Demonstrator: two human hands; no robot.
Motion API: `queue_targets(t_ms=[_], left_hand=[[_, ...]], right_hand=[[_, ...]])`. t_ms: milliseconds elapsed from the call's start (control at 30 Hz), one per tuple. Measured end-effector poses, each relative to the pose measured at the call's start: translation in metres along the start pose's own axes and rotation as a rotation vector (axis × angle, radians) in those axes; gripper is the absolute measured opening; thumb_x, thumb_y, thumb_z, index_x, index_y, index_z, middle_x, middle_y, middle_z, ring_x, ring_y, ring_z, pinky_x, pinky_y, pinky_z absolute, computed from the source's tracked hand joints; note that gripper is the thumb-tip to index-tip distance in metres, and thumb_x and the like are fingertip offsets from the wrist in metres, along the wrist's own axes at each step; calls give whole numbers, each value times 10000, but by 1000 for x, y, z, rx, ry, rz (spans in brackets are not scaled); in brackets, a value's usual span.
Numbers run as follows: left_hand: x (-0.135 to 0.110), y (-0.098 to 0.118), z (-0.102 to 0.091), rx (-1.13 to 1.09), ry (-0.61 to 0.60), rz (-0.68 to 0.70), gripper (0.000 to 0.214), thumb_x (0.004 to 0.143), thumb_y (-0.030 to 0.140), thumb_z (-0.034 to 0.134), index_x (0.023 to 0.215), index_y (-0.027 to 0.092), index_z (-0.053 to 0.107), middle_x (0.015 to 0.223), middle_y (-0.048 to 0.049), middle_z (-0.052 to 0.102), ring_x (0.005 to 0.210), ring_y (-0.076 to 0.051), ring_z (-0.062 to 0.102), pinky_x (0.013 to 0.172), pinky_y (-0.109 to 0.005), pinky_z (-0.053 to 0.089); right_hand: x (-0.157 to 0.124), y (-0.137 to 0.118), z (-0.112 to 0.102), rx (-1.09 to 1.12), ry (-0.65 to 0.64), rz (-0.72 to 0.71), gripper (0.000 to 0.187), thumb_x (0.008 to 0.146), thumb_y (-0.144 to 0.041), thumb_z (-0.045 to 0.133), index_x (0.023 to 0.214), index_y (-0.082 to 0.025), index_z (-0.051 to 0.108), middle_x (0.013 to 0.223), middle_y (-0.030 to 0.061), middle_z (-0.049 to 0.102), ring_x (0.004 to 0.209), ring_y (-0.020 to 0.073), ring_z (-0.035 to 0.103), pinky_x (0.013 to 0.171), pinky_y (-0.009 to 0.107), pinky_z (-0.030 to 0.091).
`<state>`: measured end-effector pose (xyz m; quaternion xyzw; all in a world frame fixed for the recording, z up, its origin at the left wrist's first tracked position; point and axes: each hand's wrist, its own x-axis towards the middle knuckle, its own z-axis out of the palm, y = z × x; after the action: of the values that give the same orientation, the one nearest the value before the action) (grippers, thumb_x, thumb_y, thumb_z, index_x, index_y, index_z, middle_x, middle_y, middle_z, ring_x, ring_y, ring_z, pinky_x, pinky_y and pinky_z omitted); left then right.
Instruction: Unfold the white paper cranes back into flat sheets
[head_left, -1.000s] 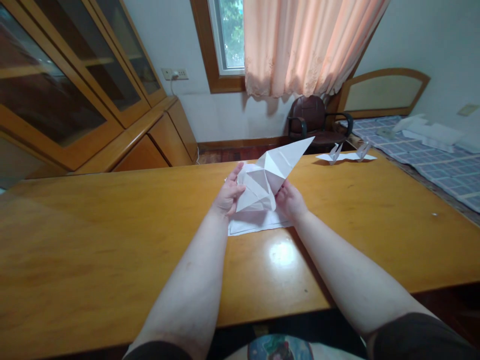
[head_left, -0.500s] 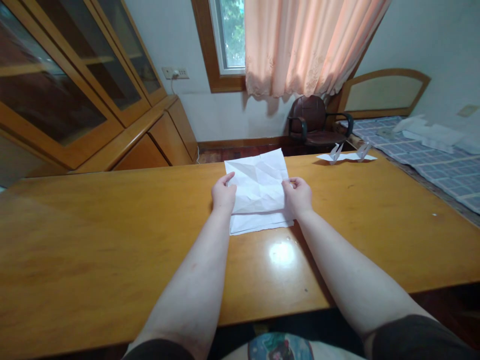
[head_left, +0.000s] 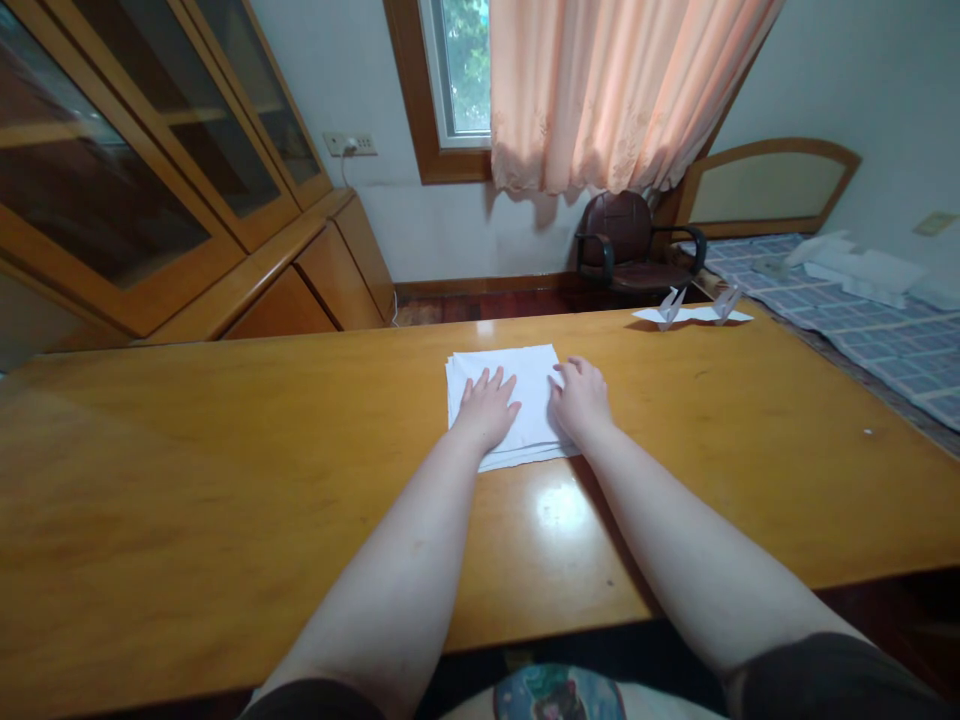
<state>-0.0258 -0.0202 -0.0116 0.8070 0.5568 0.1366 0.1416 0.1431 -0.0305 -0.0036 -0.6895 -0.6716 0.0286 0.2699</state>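
Resting palm-down on the white paper stack (head_left: pixel 534 372), the left hand (head_left: pixel 487 408) has its fingers spread, gripping nothing. Right hand (head_left: pixel 583 398) is at the stack's right edge, fingers half curled; can't tell if they pinch a sheet. Stack lies on the wooden table (head_left: pixel 225 480), straight ahead, edges slightly misaligned. Should be light, floppy, easy to crease or tear; sheets probably slide on each other. Best hold: thumb-and-finger pinch at a side edge or corner, other palm flat as anchor. Counts: two hands, one stack (number of sheets not readable), one small white scrap (head_left: pixel 868 431) at table right. Farther: two folded paper birds (head_left: pixel 669 312) near the far edge, wings out. Beyond: one bed (head_left: pixel 862 330), one brown armchair (head_left: pixel 619 235), one pink curtain (head_left: pixel 600 90).
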Motion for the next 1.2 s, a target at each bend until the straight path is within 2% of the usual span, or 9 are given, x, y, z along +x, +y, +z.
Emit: queue_targets(t_ms=[133,233,333,500,600,700,833,1033,1200], left_hand=[[-3,-3,5,31,-70,40,598,869,444,395,1413,206,324,1522,-102,220,1408,-294,150,1118,-525,77],[-4,-4,5,65,-77,33,647,867,512,356,1433,210,281,1529,-87,197,1411,-275,147,1127,-499,91],[-2,-6,5,100,-51,-38,639,871,505,337,1441,226,264,1532,-71,194,1413,-270,144,1126,-495,110],[3,-12,2,122,12,-233,576,895,396,287,1442,217,268,1528,-78,208,1411,-279,147,1123,-503,131],[3,-13,2,121,21,-273,590,891,396,287,1443,189,270,1527,-97,204,1411,-290,139,1125,-500,138],[3,-14,2,135,30,-263,577,893,376,280,1443,201,271,1527,-88,209,1411,-284,147,1123,-500,144],[3,-13,2,135,17,-265,558,898,352,267,1441,222,275,1525,-73,221,1410,-277,156,1118,-500,158],[3,-13,-1,143,32,-268,562,897,352,253,1438,202,284,1523,-88,225,1404,-284,175,1116,-502,162],[3,-10,-3,164,45,-294,558,899,351,251,1436,204,290,1522,-87,227,1402,-282,185,1114,-497,175]], right_hand=[[-3,-8,10,90,-247,-289,438,889,-281,420,1309,-175,484,1437,112,392,1309,258,363,1073,436,273],[-4,-9,15,71,-390,-300,452,926,-316,352,1364,-227,418,1459,75,369,1356,248,303,1101,483,198],[-4,-7,15,1,-386,-243,471,938,-343,310,1391,-234,373,1487,70,314,1379,253,253,1101,500,177],[-4,-8,16,-107,-330,-82,622,908,-467,345,1428,-132,290,1503,161,237,1389,290,209,1099,516,151],[-8,-13,17,-161,-271,7,677,892,-493,366,1427,-88,278,1502,197,213,1400,329,145,1096,566,66],[-9,-17,16,-164,-294,-148,574,908,-402,362,1420,-147,312,1514,135,217,1411,292,122,1109,545,25],[2,-19,15,-126,-457,-381,536,926,-381,319,1436,-222,277,1517,61,231,1399,222,200,1122,490,108],[35,-28,31,-137,-483,-369,544,936,-394,274,1450,-219,234,1522,42,207,1406,201,172,1121,491,91],[62,-27,45,-141,-459,-299,657,914,-514,277,1459,-155,200,1527,82,183,1409,207,158,1127,438,103]])
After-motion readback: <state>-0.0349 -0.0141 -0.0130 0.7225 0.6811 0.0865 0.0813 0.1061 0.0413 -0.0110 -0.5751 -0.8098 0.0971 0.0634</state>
